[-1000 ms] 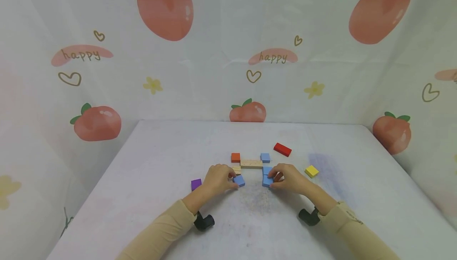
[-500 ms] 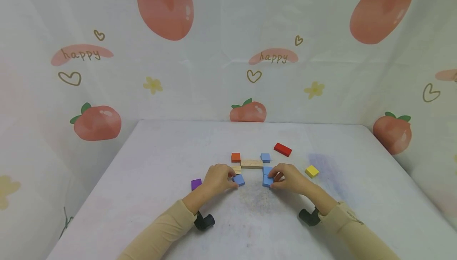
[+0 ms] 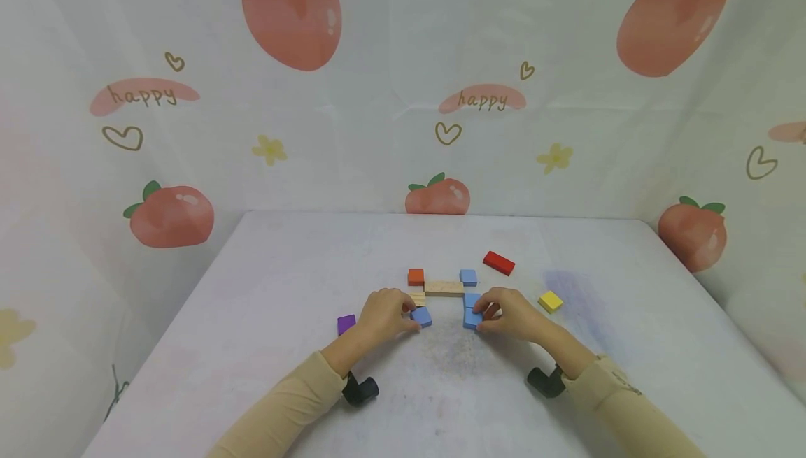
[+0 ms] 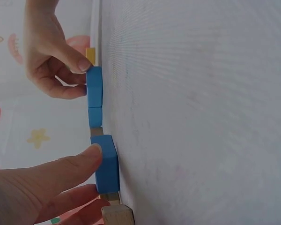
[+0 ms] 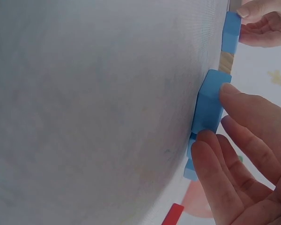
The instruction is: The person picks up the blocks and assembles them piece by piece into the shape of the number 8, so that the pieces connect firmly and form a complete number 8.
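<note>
In the head view my left hand [image 3: 385, 315] pinches a blue block [image 3: 421, 317] between thumb and fingers. This block is turned slightly, close in front of a striped wooden block [image 3: 418, 299] that the hand partly hides. Opposite, my right hand [image 3: 508, 315] holds another blue block [image 3: 471, 319] with thumb and fingertips. A second blue block [image 3: 471, 300] sits directly behind that one. A pale wooden plank [image 3: 443, 289] lies across, between the two sides. The left wrist view shows the left thumb [image 4: 92, 152] on the near end of its block.
At the back corners of the arrangement are an orange-red block [image 3: 415, 277] and a small blue block [image 3: 468, 277]. A red block [image 3: 499, 263] lies behind to the right. A yellow block [image 3: 550, 302] is farther right, and a purple block [image 3: 345, 324] lies beside the left wrist.
</note>
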`<action>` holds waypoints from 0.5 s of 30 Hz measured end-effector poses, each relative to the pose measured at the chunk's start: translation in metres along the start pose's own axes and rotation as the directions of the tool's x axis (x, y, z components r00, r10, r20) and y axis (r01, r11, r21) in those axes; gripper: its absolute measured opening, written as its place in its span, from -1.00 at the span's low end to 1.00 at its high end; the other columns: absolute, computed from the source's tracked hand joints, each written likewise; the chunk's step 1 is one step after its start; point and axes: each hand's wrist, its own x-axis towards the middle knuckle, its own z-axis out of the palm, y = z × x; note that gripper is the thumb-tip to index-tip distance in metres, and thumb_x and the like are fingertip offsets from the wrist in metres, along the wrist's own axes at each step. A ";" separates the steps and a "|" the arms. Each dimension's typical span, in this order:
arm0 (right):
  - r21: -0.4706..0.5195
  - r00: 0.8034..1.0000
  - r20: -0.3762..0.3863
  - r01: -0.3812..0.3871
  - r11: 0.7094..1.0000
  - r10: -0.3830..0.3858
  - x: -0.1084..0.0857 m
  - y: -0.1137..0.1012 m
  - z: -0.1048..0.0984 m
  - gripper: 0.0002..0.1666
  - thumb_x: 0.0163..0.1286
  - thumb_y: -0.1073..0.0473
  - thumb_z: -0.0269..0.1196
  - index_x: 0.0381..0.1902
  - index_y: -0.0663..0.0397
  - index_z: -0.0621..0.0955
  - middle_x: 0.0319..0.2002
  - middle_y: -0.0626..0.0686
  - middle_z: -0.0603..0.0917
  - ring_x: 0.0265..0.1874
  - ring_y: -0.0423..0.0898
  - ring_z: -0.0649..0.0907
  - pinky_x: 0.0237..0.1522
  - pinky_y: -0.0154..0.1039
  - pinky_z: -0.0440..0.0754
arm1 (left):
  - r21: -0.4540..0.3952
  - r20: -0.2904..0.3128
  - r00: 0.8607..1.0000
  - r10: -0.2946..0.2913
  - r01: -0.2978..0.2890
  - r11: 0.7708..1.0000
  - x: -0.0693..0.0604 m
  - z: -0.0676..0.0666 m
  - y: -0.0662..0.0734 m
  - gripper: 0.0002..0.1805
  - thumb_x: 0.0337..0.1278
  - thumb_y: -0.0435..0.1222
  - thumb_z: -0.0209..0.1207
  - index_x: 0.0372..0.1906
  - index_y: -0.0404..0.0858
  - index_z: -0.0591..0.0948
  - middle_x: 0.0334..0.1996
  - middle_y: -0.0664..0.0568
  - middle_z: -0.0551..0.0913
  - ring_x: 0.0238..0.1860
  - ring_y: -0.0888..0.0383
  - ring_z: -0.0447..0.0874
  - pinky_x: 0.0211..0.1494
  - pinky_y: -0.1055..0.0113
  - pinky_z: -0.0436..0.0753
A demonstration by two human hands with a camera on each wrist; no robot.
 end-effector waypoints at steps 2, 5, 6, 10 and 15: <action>-0.003 1.000 -0.002 0.001 1.000 -0.001 0.000 0.000 0.000 -0.73 0.07 0.24 0.40 -0.25 0.18 0.63 -0.31 0.03 0.65 -0.34 -0.17 0.61 -0.27 -0.32 0.66 | -0.005 0.003 1.000 -0.003 0.003 1.000 0.000 0.000 0.000 -0.64 -0.22 -0.09 0.42 -0.28 -0.22 0.73 -0.36 0.04 0.72 -0.32 0.16 0.57 -0.20 0.30 0.47; -0.003 1.000 -0.003 0.003 1.000 -0.003 0.000 0.000 0.000 -0.73 0.07 0.23 0.40 -0.25 0.17 0.63 -0.31 0.03 0.66 -0.34 -0.17 0.62 -0.27 -0.32 0.67 | -0.009 0.009 1.000 -0.008 0.008 1.000 0.000 -0.002 0.001 -0.65 -0.21 -0.10 0.42 -0.27 -0.22 0.73 -0.35 0.04 0.72 -0.31 0.16 0.57 -0.20 0.30 0.47; -0.003 1.000 -0.002 0.004 1.000 -0.004 0.000 0.000 0.000 -0.73 0.07 0.23 0.40 -0.25 0.17 0.63 -0.31 0.03 0.66 -0.34 -0.17 0.61 -0.27 -0.32 0.67 | -0.009 0.010 1.000 -0.010 0.010 1.000 0.000 -0.002 0.001 -0.65 -0.21 -0.10 0.42 -0.27 -0.21 0.73 -0.34 0.04 0.72 -0.30 0.16 0.57 -0.20 0.30 0.47; -0.002 1.000 -0.001 0.011 1.000 -0.011 0.000 0.000 0.000 -0.73 0.07 0.23 0.39 -0.24 0.18 0.64 -0.31 0.03 0.66 -0.34 -0.16 0.62 -0.27 -0.31 0.67 | -0.005 0.010 1.000 -0.012 0.012 1.000 0.000 -0.002 0.001 -0.65 -0.21 -0.10 0.42 -0.26 -0.21 0.73 -0.33 0.04 0.73 -0.29 0.15 0.58 -0.18 0.29 0.48; -0.001 1.000 0.004 0.017 1.000 -0.017 0.000 0.001 -0.001 -0.73 0.08 0.23 0.39 -0.24 0.18 0.64 -0.31 0.04 0.66 -0.34 -0.16 0.62 -0.27 -0.32 0.67 | 0.000 0.010 1.000 -0.008 0.008 1.000 0.000 -0.001 0.000 -0.64 -0.21 -0.09 0.42 -0.26 -0.20 0.73 -0.33 0.04 0.72 -0.29 0.15 0.58 -0.19 0.29 0.48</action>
